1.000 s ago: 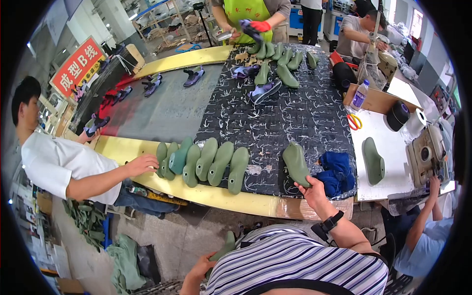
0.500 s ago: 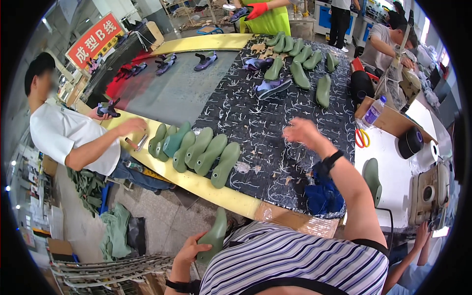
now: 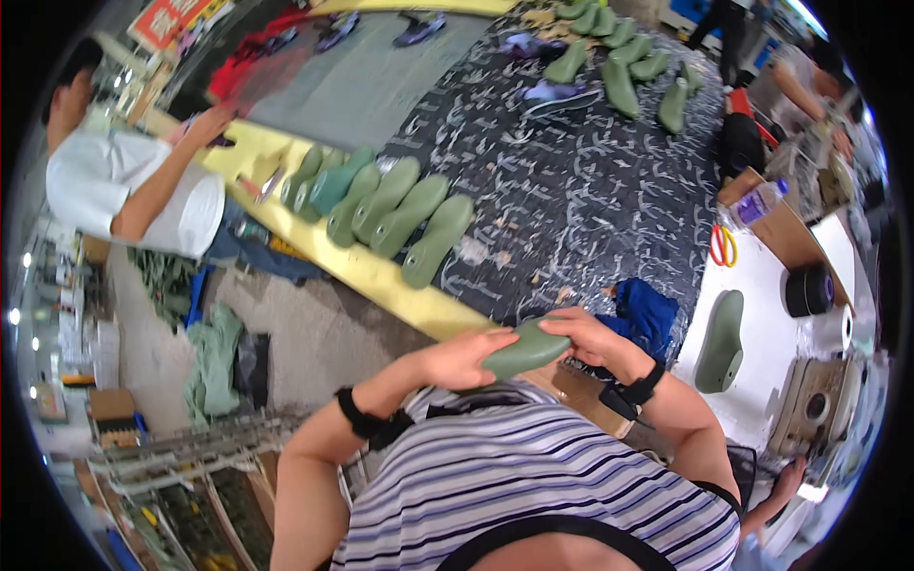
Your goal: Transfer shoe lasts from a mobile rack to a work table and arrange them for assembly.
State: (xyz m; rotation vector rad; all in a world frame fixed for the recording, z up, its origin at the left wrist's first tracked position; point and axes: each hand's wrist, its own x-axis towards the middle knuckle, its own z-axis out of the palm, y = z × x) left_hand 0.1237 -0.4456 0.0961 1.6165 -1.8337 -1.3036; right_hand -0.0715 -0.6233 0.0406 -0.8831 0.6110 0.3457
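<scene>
Reaching past the top of the view, the big dark table [image 3: 562,209] is cut off there. Seven foot shapes [image 3: 388,202] lie in a row along its near side; one looks bluer. One crumpled blue cloth [image 3: 649,319] lies on it too. One smooth, shiny green foot shape [image 3: 526,349] is near the table's edge. The left hand [image 3: 465,358] and right hand [image 3: 592,337] grip it, one at each end, hiding bits of both ends.
</scene>
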